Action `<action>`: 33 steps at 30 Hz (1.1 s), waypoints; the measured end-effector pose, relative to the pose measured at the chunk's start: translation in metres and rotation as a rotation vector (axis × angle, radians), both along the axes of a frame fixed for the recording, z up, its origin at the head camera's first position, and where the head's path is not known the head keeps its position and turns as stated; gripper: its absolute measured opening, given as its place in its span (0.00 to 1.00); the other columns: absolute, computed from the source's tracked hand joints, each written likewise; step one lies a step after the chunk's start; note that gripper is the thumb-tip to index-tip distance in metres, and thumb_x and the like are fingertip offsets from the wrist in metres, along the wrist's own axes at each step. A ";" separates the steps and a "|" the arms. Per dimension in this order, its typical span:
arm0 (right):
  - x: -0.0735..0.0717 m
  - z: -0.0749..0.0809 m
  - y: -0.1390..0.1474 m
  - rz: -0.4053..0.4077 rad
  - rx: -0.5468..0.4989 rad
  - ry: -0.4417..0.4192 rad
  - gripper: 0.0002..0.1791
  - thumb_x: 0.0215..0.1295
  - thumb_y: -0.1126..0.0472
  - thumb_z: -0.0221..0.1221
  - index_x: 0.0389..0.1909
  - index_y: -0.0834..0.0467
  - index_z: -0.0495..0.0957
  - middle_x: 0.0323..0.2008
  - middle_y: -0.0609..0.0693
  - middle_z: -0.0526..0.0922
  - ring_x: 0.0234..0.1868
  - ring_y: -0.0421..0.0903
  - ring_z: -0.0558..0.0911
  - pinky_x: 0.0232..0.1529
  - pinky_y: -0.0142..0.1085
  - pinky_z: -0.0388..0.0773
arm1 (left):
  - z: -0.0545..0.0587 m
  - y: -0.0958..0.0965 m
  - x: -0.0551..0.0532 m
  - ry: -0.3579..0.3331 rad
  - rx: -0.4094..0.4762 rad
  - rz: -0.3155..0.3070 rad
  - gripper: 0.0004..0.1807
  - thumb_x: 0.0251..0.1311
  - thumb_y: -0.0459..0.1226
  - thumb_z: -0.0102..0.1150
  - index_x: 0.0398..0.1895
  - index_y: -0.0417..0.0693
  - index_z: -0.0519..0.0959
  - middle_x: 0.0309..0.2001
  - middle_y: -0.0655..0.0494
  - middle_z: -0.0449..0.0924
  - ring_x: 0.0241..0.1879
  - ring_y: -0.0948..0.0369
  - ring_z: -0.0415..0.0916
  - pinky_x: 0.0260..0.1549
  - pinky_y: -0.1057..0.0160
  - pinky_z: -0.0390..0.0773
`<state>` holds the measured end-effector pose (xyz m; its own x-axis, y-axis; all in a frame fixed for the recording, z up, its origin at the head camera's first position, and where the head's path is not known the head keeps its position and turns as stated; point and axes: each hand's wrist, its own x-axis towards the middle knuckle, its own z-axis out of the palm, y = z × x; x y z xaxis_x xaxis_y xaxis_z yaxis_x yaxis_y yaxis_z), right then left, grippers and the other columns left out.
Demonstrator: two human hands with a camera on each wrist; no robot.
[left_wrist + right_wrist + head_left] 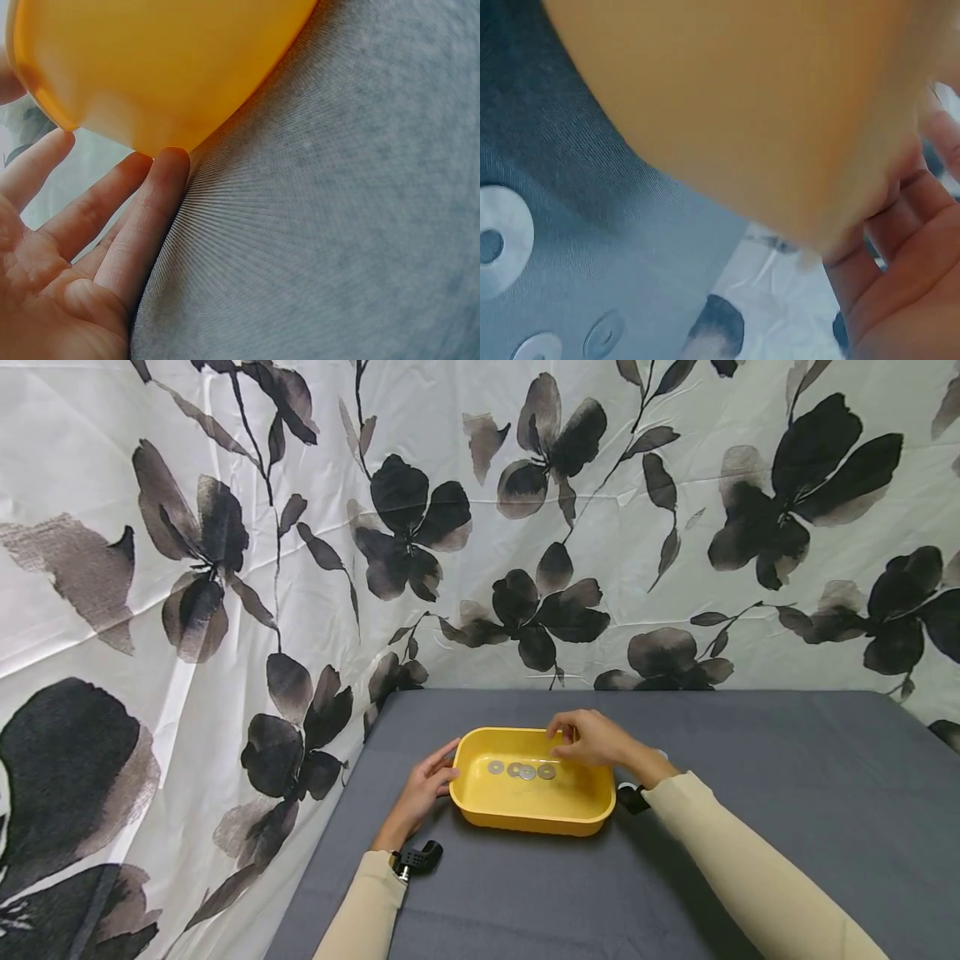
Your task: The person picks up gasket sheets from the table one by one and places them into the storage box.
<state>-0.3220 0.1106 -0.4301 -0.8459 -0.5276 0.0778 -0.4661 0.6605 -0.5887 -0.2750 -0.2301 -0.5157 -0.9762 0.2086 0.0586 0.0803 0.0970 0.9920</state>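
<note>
A yellow plastic tray (517, 820) with rounded corners stands on the grey cloth. Several flat metal washers (546, 772) lie in a row on its floor. At the tray's left end is my left hand (425, 789); its nearly straight fingers touch the outer wall, as the left wrist view shows close up. My right hand (596, 739) hovers over the tray's back right part, fingers bent downward, thumb and forefinger tips apart with no washer visible between them. In the right wrist view the tray wall hides the fingertips.
More washers (501, 241) of different sizes lie on the grey table cloth (787, 827) outside the tray, near my right wrist. Black wrist mounts (422, 857) sit on both wrists. A white curtain (465, 635) with dark flowers hangs behind and left of the table.
</note>
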 end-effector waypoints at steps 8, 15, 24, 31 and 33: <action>0.005 0.008 0.047 -0.093 -0.146 -0.024 0.12 0.71 0.55 0.64 0.49 0.57 0.83 0.31 0.52 0.78 0.28 0.45 0.73 0.27 0.34 0.72 | -0.001 0.001 -0.001 0.015 0.021 -0.048 0.31 0.73 0.36 0.54 0.78 0.58 0.65 0.67 0.38 0.75 0.61 0.40 0.78 0.46 0.64 0.86; 0.019 -0.003 0.090 -0.208 -0.159 -0.032 0.13 0.70 0.57 0.64 0.50 0.60 0.82 0.33 0.58 0.81 0.28 0.46 0.75 0.27 0.34 0.74 | 0.000 0.001 0.000 0.011 0.028 -0.042 0.31 0.73 0.37 0.55 0.78 0.58 0.65 0.69 0.39 0.73 0.61 0.42 0.78 0.46 0.64 0.86; 0.033 -0.039 0.109 -0.125 -0.078 -0.064 0.14 0.66 0.58 0.67 0.47 0.62 0.83 0.28 0.48 0.80 0.24 0.38 0.73 0.25 0.32 0.71 | 0.002 0.000 0.000 0.003 0.035 -0.016 0.31 0.72 0.36 0.56 0.77 0.59 0.67 0.69 0.40 0.74 0.61 0.41 0.78 0.44 0.66 0.86; 0.041 -0.051 0.105 -0.107 -0.006 -0.061 0.13 0.60 0.60 0.71 0.42 0.60 0.82 0.23 0.44 0.78 0.22 0.36 0.72 0.26 0.29 0.69 | 0.001 0.000 -0.001 0.000 0.025 -0.021 0.31 0.73 0.37 0.55 0.78 0.57 0.65 0.69 0.39 0.74 0.61 0.42 0.78 0.44 0.65 0.86; 0.043 -0.051 0.103 -0.125 0.025 -0.068 0.13 0.59 0.59 0.72 0.41 0.59 0.82 0.23 0.44 0.77 0.23 0.37 0.72 0.26 0.30 0.69 | 0.001 0.001 -0.001 -0.001 0.023 -0.027 0.31 0.73 0.37 0.55 0.78 0.57 0.65 0.68 0.38 0.74 0.61 0.41 0.78 0.45 0.65 0.86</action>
<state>-0.2791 0.2132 -0.4814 -0.9079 -0.4191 0.0062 -0.3392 0.7258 -0.5985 -0.2755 -0.2295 -0.5143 -0.9704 0.2332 0.0624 0.0813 0.0724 0.9941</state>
